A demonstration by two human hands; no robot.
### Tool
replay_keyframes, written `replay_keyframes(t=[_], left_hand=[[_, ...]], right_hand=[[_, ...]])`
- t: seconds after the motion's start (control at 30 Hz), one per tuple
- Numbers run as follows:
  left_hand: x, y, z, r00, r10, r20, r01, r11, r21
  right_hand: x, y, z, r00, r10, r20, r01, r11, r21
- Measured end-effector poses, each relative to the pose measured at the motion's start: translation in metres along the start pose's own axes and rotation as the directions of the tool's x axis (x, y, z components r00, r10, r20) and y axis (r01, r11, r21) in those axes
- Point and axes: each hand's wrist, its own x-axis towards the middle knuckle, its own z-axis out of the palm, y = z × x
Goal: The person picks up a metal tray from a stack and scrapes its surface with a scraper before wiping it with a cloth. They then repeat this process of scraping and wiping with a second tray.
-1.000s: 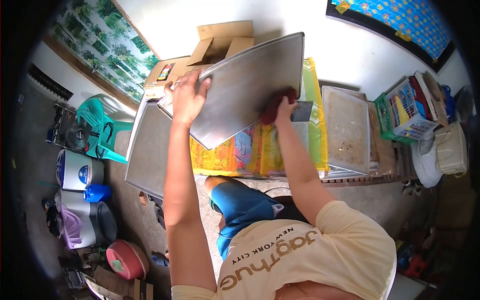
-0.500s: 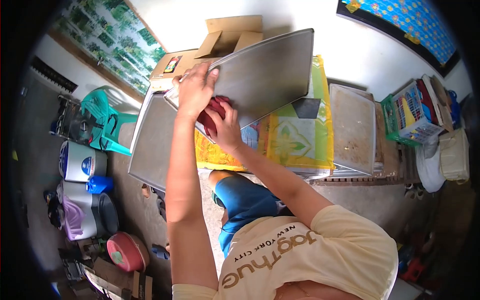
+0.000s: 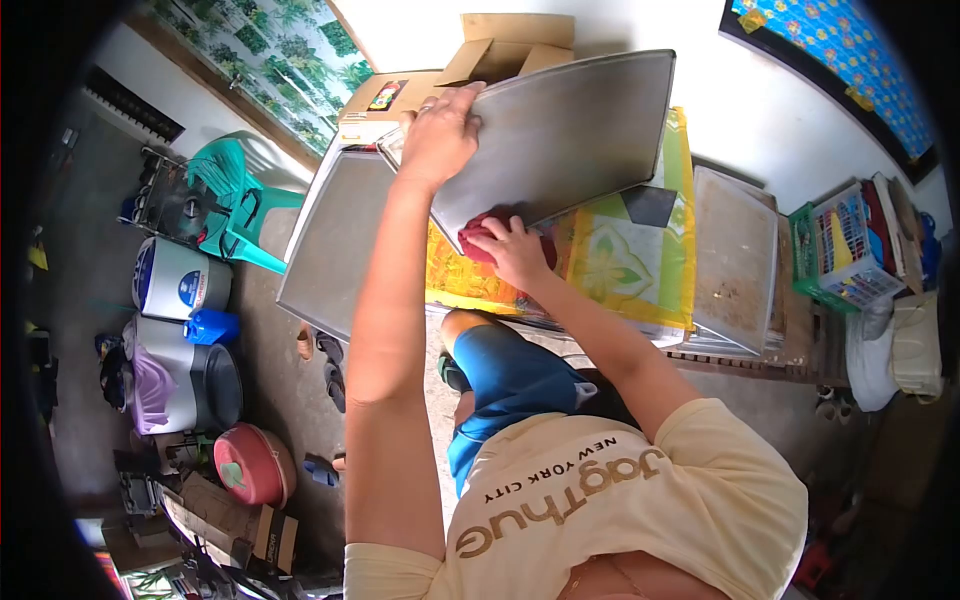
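A large grey metal tray [image 3: 570,130] is tilted up above the table. My left hand [image 3: 442,138] grips its upper left edge, fingers over the rim. Against the tray's lower edge, my right hand [image 3: 515,255] presses a dark red cloth [image 3: 485,235], its fingers curled on it. Beneath lies a yellow and green patterned table cover [image 3: 612,262]. Another grey tray [image 3: 345,235] rests on the left, close to my left forearm.
An open cardboard box [image 3: 510,60] stands behind the tray. Stained trays [image 3: 733,265] are stacked at the right, near a plastic basket [image 3: 840,240]. A teal chair [image 3: 250,215] and a pink tub [image 3: 250,465] are at the left.
My right hand and the cloth have moved down along the tray, away from my left hand, to its lower edge. The whole view has shifted slightly.
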Motion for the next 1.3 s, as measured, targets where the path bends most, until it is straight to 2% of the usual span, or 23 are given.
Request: replay_keyframes(t=[0.1,0.13,0.23,0.27,0.37,0.4,0.47,0.57,0.63,0.67,0.7,0.77,0.83,0.97,1.03,1.07,1.17,1.23,1.3], left_hand=[[-0.006,0.009,-0.003,0.999,-0.012,-0.030,0.012,1.000,-0.010],[-0.006,0.010,-0.004,0.999,-0.015,-0.036,0.015,1.000,-0.019],[-0.004,0.014,-0.006,0.998,-0.043,-0.034,0.043,0.999,-0.012],[-0.003,0.016,-0.006,0.998,-0.066,-0.021,0.066,0.998,0.005],[-0.003,0.021,-0.008,0.995,-0.098,-0.005,0.098,0.992,0.083],[-0.003,0.022,-0.010,0.995,-0.099,0.000,0.099,0.991,0.088],[-0.003,0.023,-0.013,0.995,-0.098,0.012,0.096,0.991,0.093],[0.001,0.012,-0.007,0.997,-0.073,0.033,0.070,0.994,0.078],[0.002,0.016,-0.011,0.995,-0.083,0.049,0.079,0.994,0.080],[0.002,0.018,-0.012,0.994,-0.086,0.062,0.081,0.994,0.079],[0.001,0.019,-0.011,0.995,-0.083,0.048,0.079,0.994,0.082],[0.004,0.018,-0.006,0.997,-0.074,0.014,0.073,0.993,0.091],[0.005,0.017,-0.003,0.996,-0.089,-0.004,0.089,0.992,0.089],[0.003,0.023,-0.005,0.991,-0.129,0.018,0.127,0.986,0.106],[0.000,0.021,0.001,0.994,-0.104,-0.035,0.107,0.990,0.086],[0.001,0.019,0.002,0.994,-0.092,-0.066,0.097,0.992,0.079],[0.004,0.011,0.003,0.993,-0.108,-0.046,0.107,0.994,-0.027],[0.005,0.006,0.005,0.993,-0.099,-0.062,0.094,0.993,-0.077],[0.008,0.004,0.005,0.992,-0.113,-0.061,0.105,0.988,-0.112]], right_hand=[[0.051,-0.019,-0.058,0.941,-0.003,-0.340,-0.003,1.000,-0.016],[0.064,-0.022,-0.062,0.914,-0.030,-0.404,0.021,0.999,-0.027],[0.088,-0.042,-0.057,0.897,-0.043,-0.440,0.013,0.997,-0.072],[0.090,-0.046,-0.057,0.910,-0.062,-0.411,0.032,0.996,-0.080],[0.116,-0.070,-0.050,0.913,0.128,-0.388,-0.185,0.976,-0.113],[0.134,-0.082,-0.046,0.890,0.374,-0.261,-0.346,0.926,0.148],[0.149,-0.088,-0.025,0.891,0.302,-0.338,-0.281,0.953,0.110],[0.138,-0.098,-0.040,0.937,0.166,-0.306,-0.184,0.982,-0.030],[0.132,-0.099,-0.039,0.971,0.127,-0.203,-0.143,0.987,-0.070],[0.128,-0.095,-0.021,0.947,0.182,-0.263,-0.136,0.973,0.186],[0.123,-0.087,0.013,0.917,0.253,-0.308,-0.103,0.898,0.428],[0.110,-0.085,0.019,0.916,0.297,-0.270,-0.140,0.867,0.478],[0.074,-0.093,-0.022,0.957,0.268,-0.113,-0.260,0.962,0.086],[0.038,-0.079,0.001,0.977,0.213,-0.005,-0.212,0.976,0.049],[0.026,-0.074,0.008,0.980,0.201,0.002,-0.201,0.979,0.038],[0.022,-0.072,0.011,0.966,0.228,0.125,-0.232,0.972,0.022],[0.012,-0.063,0.018,0.904,0.256,0.343,-0.243,0.967,-0.081],[0.011,-0.059,0.021,0.865,0.289,0.411,-0.243,0.957,-0.162],[0.022,-0.061,0.027,0.819,0.318,0.478,-0.301,0.947,-0.116]])
